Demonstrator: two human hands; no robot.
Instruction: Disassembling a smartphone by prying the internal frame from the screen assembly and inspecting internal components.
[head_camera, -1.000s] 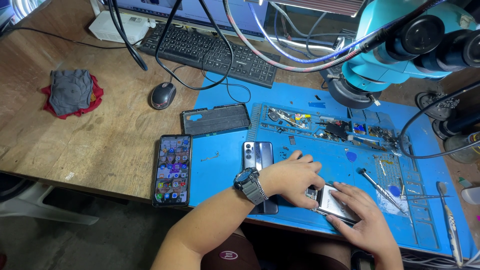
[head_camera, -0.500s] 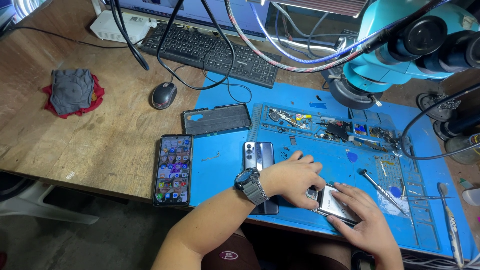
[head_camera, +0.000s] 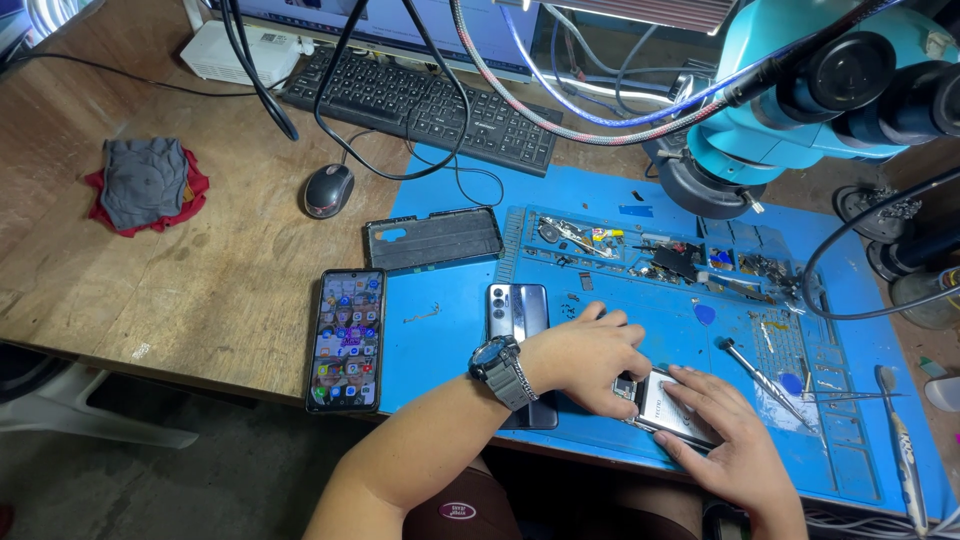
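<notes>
the person's left hand (head_camera: 590, 358), with a dark wristwatch (head_camera: 503, 370) on the wrist, lies palm down over the near end of a dark glossy smartphone lying back-up (head_camera: 517, 312) on the blue silicone work mat (head_camera: 440, 340). its fingers are curled and bunched toward the right, their tips meeting the far left corner of a small opened silver-grey phone body (head_camera: 672, 408); whether they pinch a part there cannot be told, since the hand hides the spot.

the right hand (head_camera: 728, 440) rests flat on that silver-grey body, fingers spread narrow and pressing down on its top rather than gripping it. the body sits at the near edge of the mat, its long axis running from far left to near right, just right of the left hand's fingertips and directly under the right hand's fingers. both hands touch it; the right covers more of it.

just right of it lies a thin metal screwdriver (head_camera: 762, 378), slanting the same way, apart from both hands. on the far side of the mat are trays of small parts (head_camera: 650, 250). left of the mat, on the wooden counter (head_camera: 180, 290), a lit smartphone with a colourful screen (head_camera: 347, 338) lies face up, with a black phone case (head_camera: 434, 239) beyond it. a teal microscope (head_camera: 800, 90) hangs over the far right.
</notes>
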